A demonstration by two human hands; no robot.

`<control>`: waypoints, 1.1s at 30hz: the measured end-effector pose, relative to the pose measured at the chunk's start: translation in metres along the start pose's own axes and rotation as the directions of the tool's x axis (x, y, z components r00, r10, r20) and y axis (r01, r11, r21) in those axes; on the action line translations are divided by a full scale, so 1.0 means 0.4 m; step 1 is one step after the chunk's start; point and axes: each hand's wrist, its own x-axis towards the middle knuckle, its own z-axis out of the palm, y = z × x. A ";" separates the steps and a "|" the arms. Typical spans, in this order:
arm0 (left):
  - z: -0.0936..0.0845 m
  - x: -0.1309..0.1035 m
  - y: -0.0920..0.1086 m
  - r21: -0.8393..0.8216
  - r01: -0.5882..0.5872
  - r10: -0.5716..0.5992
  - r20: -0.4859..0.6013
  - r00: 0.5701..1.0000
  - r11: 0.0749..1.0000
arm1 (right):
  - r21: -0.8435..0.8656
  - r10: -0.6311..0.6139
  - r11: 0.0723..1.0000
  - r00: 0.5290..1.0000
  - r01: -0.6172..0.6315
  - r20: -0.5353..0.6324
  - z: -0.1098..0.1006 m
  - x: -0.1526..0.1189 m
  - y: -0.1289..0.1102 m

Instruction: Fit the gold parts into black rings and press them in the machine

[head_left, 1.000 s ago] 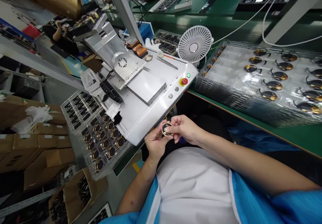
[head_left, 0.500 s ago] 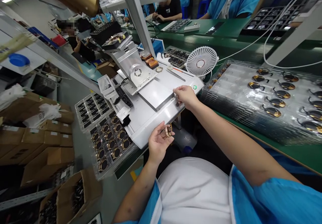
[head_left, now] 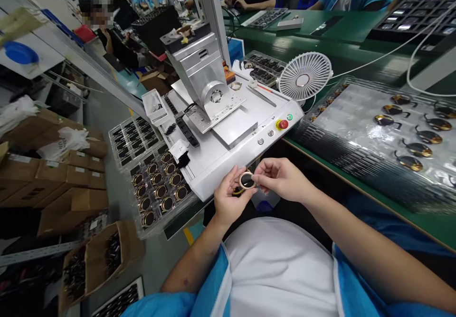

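My left hand [head_left: 231, 196] grips a round watch case [head_left: 246, 180] by its edge, between thumb and fingers. The case has a gold rim and a dark, glossy face turned up towards me. From the right, my right hand [head_left: 281, 178] pinches at the edge of the same case with thumb and forefinger, its other fingers curled. Both hands are just in front of the white machine base [head_left: 210, 177], above my lap. Whether a smaller piece is also between the right fingertips is hidden.
A metal fixture [head_left: 203, 79] stands on the machine; a red emergency stop button [head_left: 283, 124] sits at its front. At left is a clear tray [head_left: 167, 219] of round gold-rimmed pieces. To the right are a white fan [head_left: 304, 76] and stacked trays [head_left: 342, 165] bearing round parts with dark tails.
My right hand has moved from the machine's front edge to the watch case. The case, earlier edge-on in my left hand, now shows its dark face. The view has shifted slightly.
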 end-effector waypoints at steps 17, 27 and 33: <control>0.005 -0.009 0.007 0.033 -0.042 0.043 -0.042 0.998 0.999 | -0.188 0.008 0.982 0.994 -0.029 -0.111 0.021 0.007 0.007; -0.017 -0.007 -0.029 0.015 -0.061 0.059 0.073 0.996 0.998 | -0.189 -0.172 0.980 0.757 0.066 -0.631 -0.189 -0.163 0.005; -0.027 -0.009 -0.076 0.000 0.021 -0.021 0.079 0.997 1.000 | -0.374 -0.524 0.754 -0.151 -0.540 -0.838 -0.473 -0.497 0.072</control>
